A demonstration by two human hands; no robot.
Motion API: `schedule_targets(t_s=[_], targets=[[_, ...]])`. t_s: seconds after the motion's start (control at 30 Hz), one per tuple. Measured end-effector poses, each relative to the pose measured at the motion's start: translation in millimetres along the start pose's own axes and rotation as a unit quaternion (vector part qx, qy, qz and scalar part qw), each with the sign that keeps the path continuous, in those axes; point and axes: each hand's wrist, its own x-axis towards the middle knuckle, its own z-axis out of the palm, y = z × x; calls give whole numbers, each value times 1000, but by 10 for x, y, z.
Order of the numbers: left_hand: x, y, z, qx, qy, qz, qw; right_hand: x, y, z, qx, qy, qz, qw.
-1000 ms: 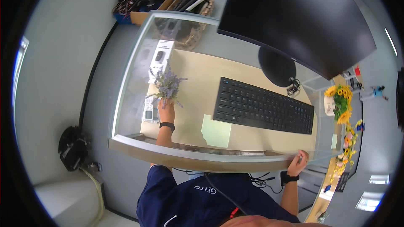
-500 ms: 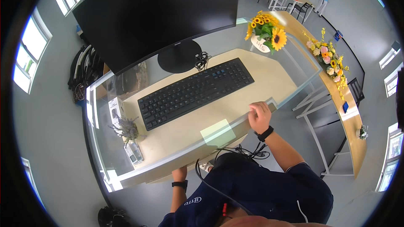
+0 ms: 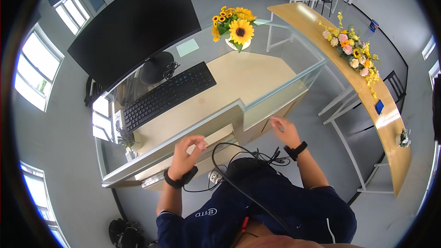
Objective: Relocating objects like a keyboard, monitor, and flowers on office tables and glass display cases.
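Note:
My left hand (image 3: pixel 186 154), with a black band at the wrist, hovers by the near edge of the glass-topped desk (image 3: pixel 216 118). Its fingers are loosely bent and a little apart, with nothing seen in them. Below that edge, beside the hand, a pale wooden part with a metal rail (image 3: pixel 154 181) sticks out, like a drawer. My right hand (image 3: pixel 285 131), also banded, is held in front of the desk's wooden front panel (image 3: pixel 275 119). Its fingers point left, partly stretched, and it holds nothing. A black keyboard (image 3: pixel 170 94) lies on the desk beyond both hands.
A large black monitor (image 3: pixel 138 27) stands at the back left. Sunflowers in a white pot (image 3: pixel 241 34) stand at the far edge, near a pale green sheet (image 3: pixel 187 47). Black cables (image 3: pixel 229 145) hang across my lap. A curved wooden table (image 3: pixel 317 25) with flowers is to the right.
My left hand has come up from under the desk edge into view. My right hand has left the glass edge and dropped in front of the desk. The view has shifted right.

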Motion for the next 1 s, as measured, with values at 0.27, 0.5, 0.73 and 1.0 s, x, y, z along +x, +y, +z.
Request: schedule_targets(t_s=[0.27,0.5,0.73,1.0], targets=[[1727,33,362,241,-142,166,946,-1896,1483,-1024,-185,123,274,936],[3463,-865,706,430,7,232,872,-4708,2214,-153,301,481,552,611],[3966,-1097,1034,440,-5,214,872,-4680,1674,623,287,483,642,522],[4178,-1178,1212,299,36,120,946,-4080,1614,591,265,473,577,611]])
